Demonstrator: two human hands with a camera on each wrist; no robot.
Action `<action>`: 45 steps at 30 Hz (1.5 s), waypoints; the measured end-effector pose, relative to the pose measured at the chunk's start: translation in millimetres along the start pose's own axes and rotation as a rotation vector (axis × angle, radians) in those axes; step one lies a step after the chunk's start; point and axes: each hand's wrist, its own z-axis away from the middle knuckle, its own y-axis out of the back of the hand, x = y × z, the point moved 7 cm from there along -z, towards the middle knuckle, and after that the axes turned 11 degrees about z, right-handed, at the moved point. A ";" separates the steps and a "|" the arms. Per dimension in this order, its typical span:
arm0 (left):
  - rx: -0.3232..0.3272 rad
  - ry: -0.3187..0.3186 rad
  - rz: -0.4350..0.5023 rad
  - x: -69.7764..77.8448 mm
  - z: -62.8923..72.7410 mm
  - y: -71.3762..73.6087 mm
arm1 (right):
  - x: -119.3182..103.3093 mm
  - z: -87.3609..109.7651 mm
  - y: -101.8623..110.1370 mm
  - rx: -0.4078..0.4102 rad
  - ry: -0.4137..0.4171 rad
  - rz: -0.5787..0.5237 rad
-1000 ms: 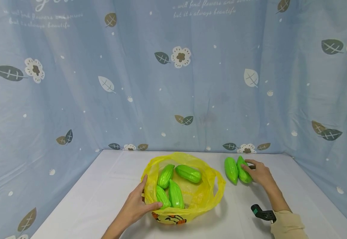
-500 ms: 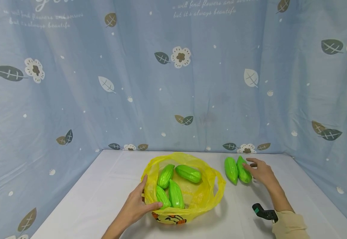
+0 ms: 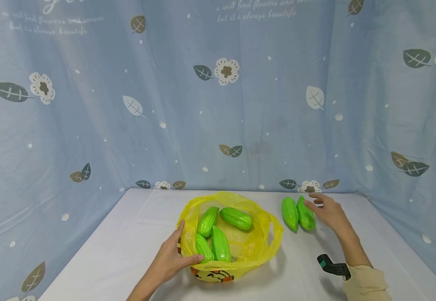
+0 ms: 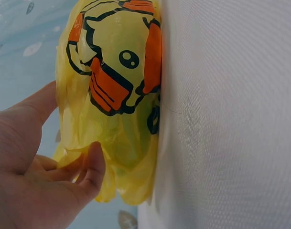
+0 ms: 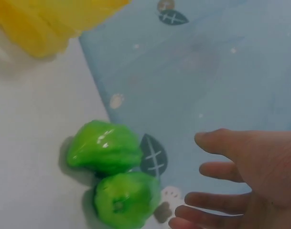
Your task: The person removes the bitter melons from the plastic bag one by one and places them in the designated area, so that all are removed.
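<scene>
A yellow plastic bag (image 3: 259, 246) with a printed cartoon duck (image 4: 114, 62) stands with its mouth spread wide. My left hand (image 3: 169, 255) holds its left side, thumb over the near rim and fingers along the outside; the left wrist view shows fingertips (image 4: 96, 155) against the film. Inside lie several glossy green, ridged, gourd-like vegetables (image 3: 221, 244). Two more rest outside, to the bag's right: one on the left (image 3: 290, 214), one on the right (image 3: 306, 214). My right hand (image 3: 328, 213) hovers just right of this pair, fingers loosely extended and holding nothing.
White cloth covers the table (image 3: 128, 225). Behind it and along both sides hangs a blue curtain (image 3: 165, 146) with leaves and flowers. A black wrist device (image 3: 332, 266) sits on the right forearm, by a beige sleeve (image 3: 366, 284).
My right hand has drawn a little away from the right-hand green vegetable, and its fingers no longer overlap it as much. The left hand and the bag look the same.
</scene>
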 end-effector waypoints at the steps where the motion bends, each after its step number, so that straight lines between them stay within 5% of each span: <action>1: 0.000 0.001 -0.002 0.0 0.1 0.0 | -2.3 0.8 2.5 0.005 0.004 0.001; 28: -0.007 0.003 -0.010 -0.5 0.7 -0.7 | -63.3 26.6 49.3 0.144 0.159 0.043; 45: -0.008 0.000 0.005 -0.7 0.9 -1.1 | -94.6 38.3 46.4 0.128 0.193 0.077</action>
